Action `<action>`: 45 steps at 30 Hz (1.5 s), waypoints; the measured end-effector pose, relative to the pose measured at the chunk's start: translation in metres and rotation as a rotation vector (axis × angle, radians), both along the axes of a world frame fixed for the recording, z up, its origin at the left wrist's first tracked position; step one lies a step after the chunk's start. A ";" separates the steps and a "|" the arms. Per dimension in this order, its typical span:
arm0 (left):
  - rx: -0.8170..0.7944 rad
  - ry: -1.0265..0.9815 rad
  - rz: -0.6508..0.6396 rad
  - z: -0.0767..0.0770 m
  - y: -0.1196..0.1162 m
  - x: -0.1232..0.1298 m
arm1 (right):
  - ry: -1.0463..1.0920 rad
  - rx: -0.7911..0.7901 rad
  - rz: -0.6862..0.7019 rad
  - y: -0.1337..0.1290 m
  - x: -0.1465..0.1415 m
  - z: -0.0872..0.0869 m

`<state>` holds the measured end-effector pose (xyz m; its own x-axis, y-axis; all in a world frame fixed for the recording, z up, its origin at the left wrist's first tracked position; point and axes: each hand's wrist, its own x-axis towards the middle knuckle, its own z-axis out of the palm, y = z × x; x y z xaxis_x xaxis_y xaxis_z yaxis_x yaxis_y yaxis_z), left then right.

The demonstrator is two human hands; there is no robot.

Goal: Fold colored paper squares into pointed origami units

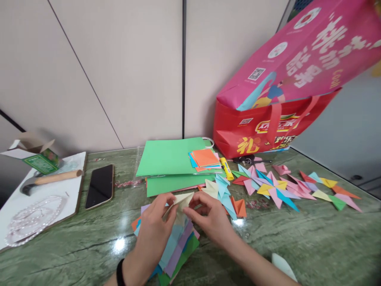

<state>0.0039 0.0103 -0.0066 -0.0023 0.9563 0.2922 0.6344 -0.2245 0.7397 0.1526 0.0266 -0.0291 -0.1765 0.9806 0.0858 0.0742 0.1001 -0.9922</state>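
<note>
A pale cream sheet of origami paper, partly folded, is held up between my two hands. My left hand pinches its left side, with a black band on the wrist. My right hand grips the right side between thumb and fingers. Beneath them lies a loose pile of coloured paper in blue, purple, green and orange. Just beyond my right hand are a folded cream piece, light blue folded pieces and an orange folded piece. My fingers hide part of the folds.
Green paper packs lie at the back, small orange squares on top. A yellow glue stick and several folded paper stars are right. Bags stand behind. Left are a phone, hammer and box.
</note>
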 end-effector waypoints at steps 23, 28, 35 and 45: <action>-0.271 -0.312 -0.125 -0.001 0.003 0.000 | 0.176 -0.090 -0.003 0.008 0.004 -0.005; -0.354 -0.487 -0.121 0.003 0.005 0.002 | 0.197 -0.189 -0.035 0.008 0.005 -0.001; -0.154 -0.361 -0.090 0.002 0.006 -0.002 | 0.161 -0.174 -0.080 0.006 0.004 -0.001; -0.072 -0.006 -0.057 -0.002 0.008 -0.005 | 0.136 -0.150 -0.028 0.004 0.003 0.000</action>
<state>-0.0013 0.0183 -0.0088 0.0517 0.9734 0.2230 0.6178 -0.2066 0.7587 0.1559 0.0308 -0.0294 -0.1455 0.9885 -0.0405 -0.0608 -0.0498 -0.9969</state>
